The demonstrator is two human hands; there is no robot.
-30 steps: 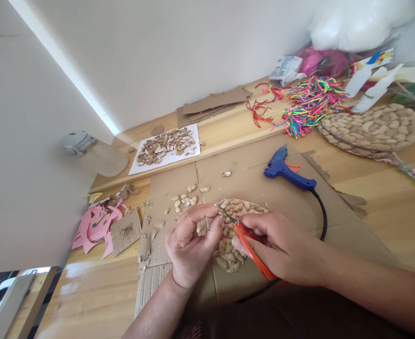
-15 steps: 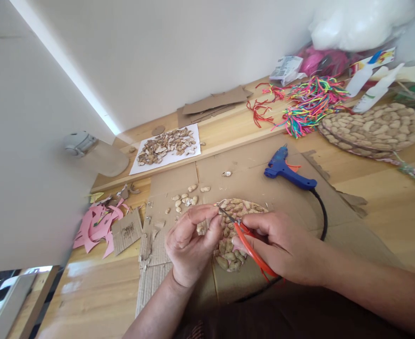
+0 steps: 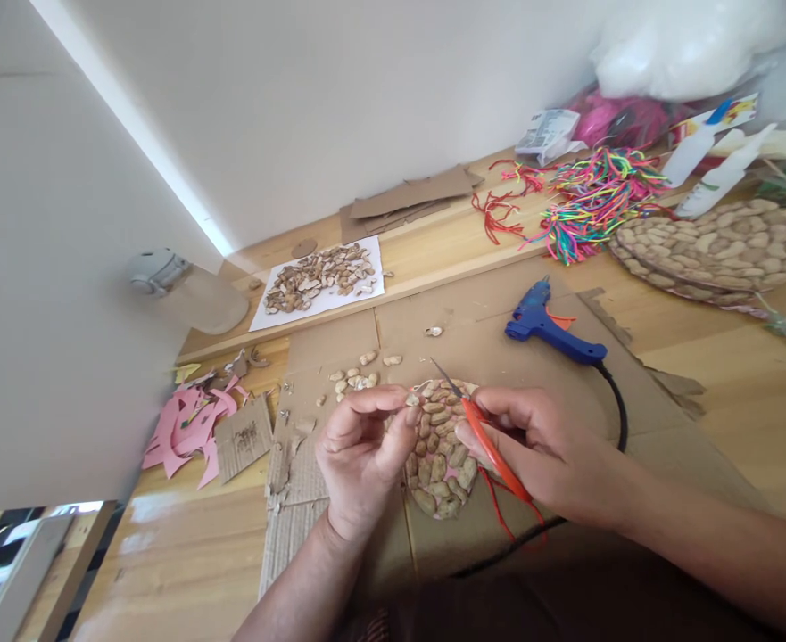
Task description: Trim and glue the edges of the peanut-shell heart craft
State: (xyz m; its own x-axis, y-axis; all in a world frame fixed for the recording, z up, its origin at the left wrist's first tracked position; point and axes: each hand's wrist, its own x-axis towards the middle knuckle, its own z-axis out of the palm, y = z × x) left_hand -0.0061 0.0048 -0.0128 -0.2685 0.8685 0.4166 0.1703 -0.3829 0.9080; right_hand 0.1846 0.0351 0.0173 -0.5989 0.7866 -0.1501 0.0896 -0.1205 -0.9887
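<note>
My left hand (image 3: 366, 441) pinches a small pale piece, apparently peanut shell (image 3: 412, 400), between thumb and index finger. To its right, my right hand (image 3: 540, 446) grips scissors (image 3: 496, 446) with orange handles. Their thin dark tips are together and point up and left, apart from the shell piece. Beneath both hands lies a round pink-backed piece covered with peanuts (image 3: 441, 464); pink shows between the nuts, and the hands hide part of it. Red cords (image 3: 500, 508) hang below the scissors at its lower right edge.
Loose peanuts (image 3: 352, 379) lie left of the hands on a cardboard sheet (image 3: 459, 303). A blue glue gun (image 3: 550, 330) with black cable rests right. Shells on white paper (image 3: 326, 276), pink scraps (image 3: 185, 423), colourful tassels (image 3: 599, 201) and a peanut-covered disc (image 3: 714, 250) surround it.
The scissors' tips have come away from my left fingertips, moving right and up with my right hand. The small shell piece now shows between my left thumb and index finger.
</note>
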